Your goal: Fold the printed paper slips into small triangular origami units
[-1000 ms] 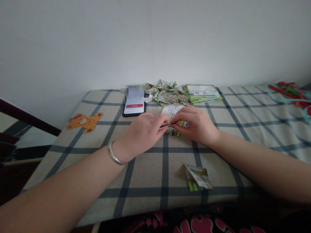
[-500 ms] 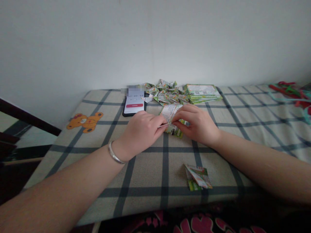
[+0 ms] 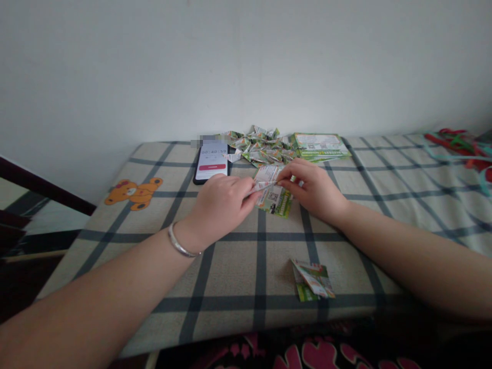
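Observation:
Both hands pinch a printed green-and-white paper leaflet [image 3: 273, 197] that is partly folded, just above the checked tablecloth [image 3: 238, 261]. My left hand [image 3: 221, 205], with a silver bangle on its wrist, grips the leaflet's left edge with closed fingers. Fingers of my right hand [image 3: 313, 187] pinch the top fold from the right. A folded leaflet piece [image 3: 313, 279] lies nearer to me on the cloth, apart from both hands.
A phone [image 3: 212, 161] with a lit timer screen lies behind my left hand. A heap of folded leaflet pieces [image 3: 261, 146] and a flat stack of leaflets [image 3: 321, 146] sit by the wall. Red and teal strings [image 3: 461, 146] lie at the far right. A bear print [image 3: 132, 192] marks the cloth's left.
My right hand has slid up and back along the leaflet, uncovering more of its lower printed part. The left hand has stayed almost in place.

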`<state>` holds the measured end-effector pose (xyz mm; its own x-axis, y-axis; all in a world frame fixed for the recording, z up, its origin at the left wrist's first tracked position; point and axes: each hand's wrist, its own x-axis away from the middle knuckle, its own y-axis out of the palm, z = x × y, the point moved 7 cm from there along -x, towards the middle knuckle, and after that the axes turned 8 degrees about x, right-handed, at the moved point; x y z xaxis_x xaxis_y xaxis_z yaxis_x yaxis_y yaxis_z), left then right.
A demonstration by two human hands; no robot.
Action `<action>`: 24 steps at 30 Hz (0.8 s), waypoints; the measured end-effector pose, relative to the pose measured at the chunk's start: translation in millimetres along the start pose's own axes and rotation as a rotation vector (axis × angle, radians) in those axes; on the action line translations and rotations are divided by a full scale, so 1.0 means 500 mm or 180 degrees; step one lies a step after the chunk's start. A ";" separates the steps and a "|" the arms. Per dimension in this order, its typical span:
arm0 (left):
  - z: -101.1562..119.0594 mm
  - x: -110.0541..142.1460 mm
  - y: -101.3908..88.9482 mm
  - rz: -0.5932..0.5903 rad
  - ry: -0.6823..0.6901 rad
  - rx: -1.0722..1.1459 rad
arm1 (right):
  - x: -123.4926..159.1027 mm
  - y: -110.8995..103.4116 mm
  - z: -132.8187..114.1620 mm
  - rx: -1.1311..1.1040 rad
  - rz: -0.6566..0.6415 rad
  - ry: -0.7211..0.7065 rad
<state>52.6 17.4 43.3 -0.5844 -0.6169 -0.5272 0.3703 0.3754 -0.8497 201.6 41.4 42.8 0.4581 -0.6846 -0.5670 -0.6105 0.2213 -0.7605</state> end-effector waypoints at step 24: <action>-0.010 0.003 0.004 -0.0091 -0.0335 0.0368 | 0.012 0.000 0.085 -0.0157 0.0388 0.0887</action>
<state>48.6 20.6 40.9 -0.5192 -0.6975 -0.4939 0.4388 0.2785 -0.8544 231.7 66.9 26.2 0.1888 -0.8208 -0.5392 -0.6837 0.2842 -0.6721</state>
